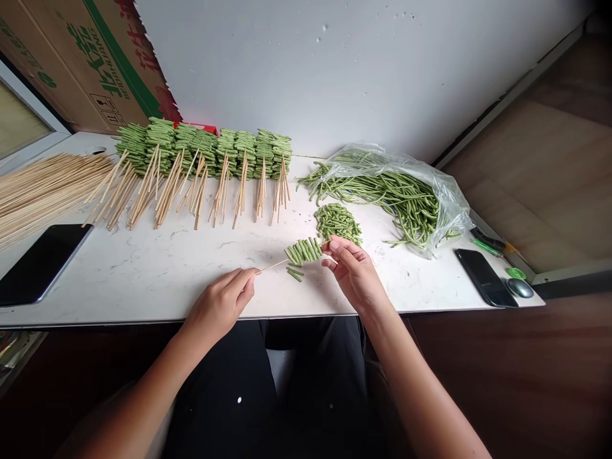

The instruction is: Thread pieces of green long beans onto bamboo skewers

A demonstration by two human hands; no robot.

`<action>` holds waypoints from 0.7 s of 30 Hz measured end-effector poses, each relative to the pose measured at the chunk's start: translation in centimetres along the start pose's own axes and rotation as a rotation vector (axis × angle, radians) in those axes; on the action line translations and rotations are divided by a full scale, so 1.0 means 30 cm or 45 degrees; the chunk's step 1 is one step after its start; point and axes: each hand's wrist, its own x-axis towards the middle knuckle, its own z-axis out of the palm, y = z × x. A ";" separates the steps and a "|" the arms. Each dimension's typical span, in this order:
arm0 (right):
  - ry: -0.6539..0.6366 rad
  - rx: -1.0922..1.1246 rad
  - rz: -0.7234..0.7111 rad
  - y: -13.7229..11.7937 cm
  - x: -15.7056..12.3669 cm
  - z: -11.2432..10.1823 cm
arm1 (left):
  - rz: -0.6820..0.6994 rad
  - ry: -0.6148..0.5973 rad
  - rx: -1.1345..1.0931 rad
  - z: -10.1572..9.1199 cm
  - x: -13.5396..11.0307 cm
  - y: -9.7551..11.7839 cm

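Note:
My left hand (220, 302) is closed on the bare end of a thin bamboo skewer (273, 265). Several cut green bean pieces (304, 252) are threaded side by side along the skewer's other half. At that far end my right hand (351, 268) pinches a green bean piece against the skewer tip, its fingers partly hiding it. Below the threaded row, a few loose bean pieces (295, 273) lie on the white counter (157, 274). A heap of cut green beans (338, 222) sits just behind my right hand.
Filled bean skewers (201, 150) are stacked along the wall, sticks facing me. Bare bamboo skewers (43, 188) and a phone (45, 262) lie left. Rightward are a plastic bag (452, 197) of long beans (411, 197), another phone (484, 277), a green-handled tool (486, 247) and a dark rounded object (520, 288).

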 end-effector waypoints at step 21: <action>0.038 -0.001 -0.008 -0.005 -0.009 0.015 | 0.009 0.029 0.033 0.008 -0.007 -0.010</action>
